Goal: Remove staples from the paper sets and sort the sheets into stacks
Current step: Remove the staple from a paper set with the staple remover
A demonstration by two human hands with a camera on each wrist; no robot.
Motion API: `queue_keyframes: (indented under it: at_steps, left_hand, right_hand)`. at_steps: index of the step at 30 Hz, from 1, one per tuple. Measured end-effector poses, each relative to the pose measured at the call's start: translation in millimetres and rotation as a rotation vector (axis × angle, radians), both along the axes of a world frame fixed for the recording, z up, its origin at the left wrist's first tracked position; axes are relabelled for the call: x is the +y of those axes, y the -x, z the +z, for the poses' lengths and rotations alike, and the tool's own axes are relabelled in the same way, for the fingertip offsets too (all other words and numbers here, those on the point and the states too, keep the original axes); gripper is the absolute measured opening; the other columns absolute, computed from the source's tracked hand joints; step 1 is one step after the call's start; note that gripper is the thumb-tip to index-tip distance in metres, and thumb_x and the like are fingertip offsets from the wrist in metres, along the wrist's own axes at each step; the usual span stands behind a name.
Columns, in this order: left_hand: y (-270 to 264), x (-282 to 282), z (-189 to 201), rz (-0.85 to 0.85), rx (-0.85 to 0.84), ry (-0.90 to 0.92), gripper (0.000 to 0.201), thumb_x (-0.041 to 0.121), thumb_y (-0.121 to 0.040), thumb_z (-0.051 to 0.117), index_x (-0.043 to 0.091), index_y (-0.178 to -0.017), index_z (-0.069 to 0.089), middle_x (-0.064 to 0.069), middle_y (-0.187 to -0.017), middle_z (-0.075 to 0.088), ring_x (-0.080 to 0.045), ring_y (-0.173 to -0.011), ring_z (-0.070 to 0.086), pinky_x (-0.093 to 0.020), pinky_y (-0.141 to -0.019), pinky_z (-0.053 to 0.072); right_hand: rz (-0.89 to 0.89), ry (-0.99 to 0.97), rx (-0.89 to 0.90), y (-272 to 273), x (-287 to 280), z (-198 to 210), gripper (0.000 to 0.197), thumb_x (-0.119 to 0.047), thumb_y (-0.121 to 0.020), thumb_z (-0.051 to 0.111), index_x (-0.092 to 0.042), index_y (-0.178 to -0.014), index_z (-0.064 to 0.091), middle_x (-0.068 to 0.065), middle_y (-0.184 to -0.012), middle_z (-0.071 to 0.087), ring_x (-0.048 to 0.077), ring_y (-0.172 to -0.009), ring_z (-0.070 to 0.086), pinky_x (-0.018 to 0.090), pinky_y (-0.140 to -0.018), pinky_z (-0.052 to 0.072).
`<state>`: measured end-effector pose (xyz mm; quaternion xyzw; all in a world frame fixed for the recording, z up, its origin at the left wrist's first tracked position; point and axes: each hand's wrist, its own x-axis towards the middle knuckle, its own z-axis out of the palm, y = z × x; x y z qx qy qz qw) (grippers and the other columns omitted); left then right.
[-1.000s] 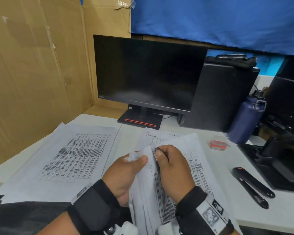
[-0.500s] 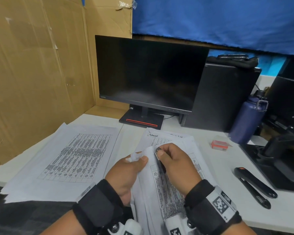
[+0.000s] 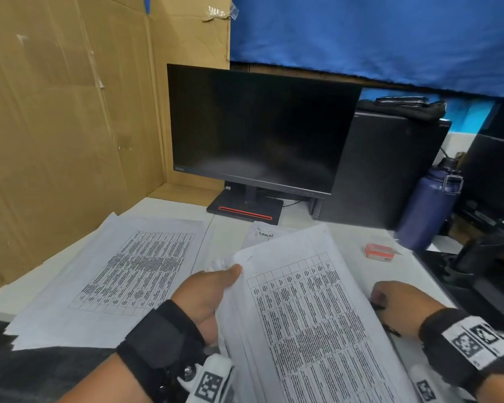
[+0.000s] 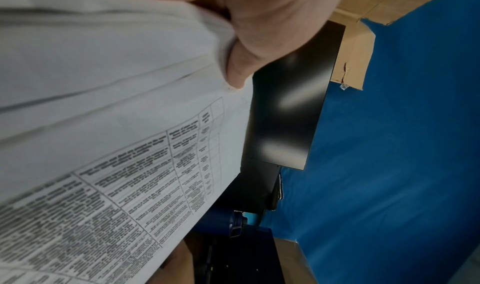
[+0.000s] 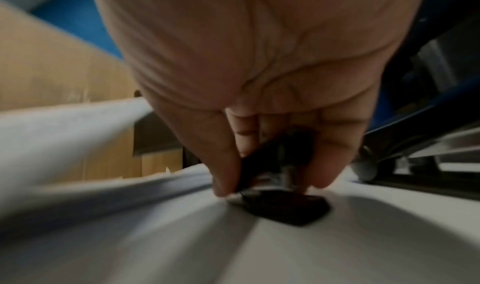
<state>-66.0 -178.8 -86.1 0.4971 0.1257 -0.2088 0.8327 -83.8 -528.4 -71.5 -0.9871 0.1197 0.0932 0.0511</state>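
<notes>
The left hand (image 3: 207,298) is pinching the top corner of the papers (image 3: 309,312), holding them up over the desk (image 3: 346,237). The right hand (image 3: 402,306) is down on the desk beside them, its fingers wrapped around a black tool (image 5: 285,204). A stack (image 3: 122,274) is lying to the left.

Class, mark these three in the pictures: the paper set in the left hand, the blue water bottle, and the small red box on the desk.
paper set (image 3: 309,315), head view, on the printed table of the top sheet.
blue water bottle (image 3: 428,210), head view, on its body.
small red box (image 3: 379,252), head view, on its top face.
</notes>
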Motion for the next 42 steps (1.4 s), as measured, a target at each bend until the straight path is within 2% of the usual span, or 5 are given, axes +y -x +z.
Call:
queue_keyframes:
  at_steps: [5,10,20,29,42]
  left_hand:
    - [7,-4,7,-0.024,-0.049,0.031,0.035,0.013,-0.099,0.061,-0.007,-0.128,0.065,-0.031,-0.124,0.069,-0.048,-0.118,0.066,-0.063,-0.109,0.044]
    - [18,-12,22,-0.04,-0.153,0.002,0.031,0.012,-0.098,0.063,-0.005,-0.122,0.069,-0.03,-0.119,0.071,-0.047,-0.114,0.068,-0.063,-0.107,0.047]
    - [29,-11,38,-0.121,-0.287,0.053,0.052,0.016,-0.08,0.073,-0.007,-0.126,0.065,-0.037,-0.126,0.064,-0.052,-0.118,0.063,-0.065,-0.105,0.047]
    - [26,-14,37,-0.108,-0.378,-0.074,0.053,0.03,-0.073,0.079,0.002,-0.117,0.073,-0.03,-0.118,0.071,-0.049,-0.115,0.066,-0.064,-0.108,0.046]
    - [25,-10,45,-0.018,-0.58,-0.198,0.044,0.036,-0.085,0.065,0.011,-0.121,0.073,-0.016,-0.116,0.075,-0.036,-0.114,0.067,-0.064,-0.112,0.042]
  right_hand:
    - [0.006,0.077,-0.136,-1,5,37,0.011,-0.029,-0.089,0.063,-0.033,-0.096,0.057,-0.001,-0.112,0.066,0.019,-0.092,0.058,0.027,-0.085,0.046]
    - [0.256,-0.208,-0.811,32,87,82,0.013,-0.018,-0.085,0.063,-0.025,-0.081,0.053,-0.007,-0.075,0.061,0.018,-0.07,0.059,0.036,-0.066,0.051]
    - [0.709,-0.138,-0.685,30,155,83,0.013,-0.032,-0.089,0.042,-0.029,-0.086,0.055,-0.013,-0.081,0.05,0.013,-0.067,0.051,0.035,-0.061,0.05]
    - [0.527,0.076,-0.661,26,173,76,0.016,-0.026,-0.087,0.045,-0.02,-0.074,0.037,-0.008,-0.066,0.036,0.019,-0.052,0.035,0.03,-0.056,0.027]
    - [-0.22,-1.377,-0.139,22,186,86,0.023,-0.017,-0.09,0.039,-0.018,-0.068,0.047,-0.004,-0.047,0.04,0.015,-0.045,0.039,0.027,-0.052,0.025]
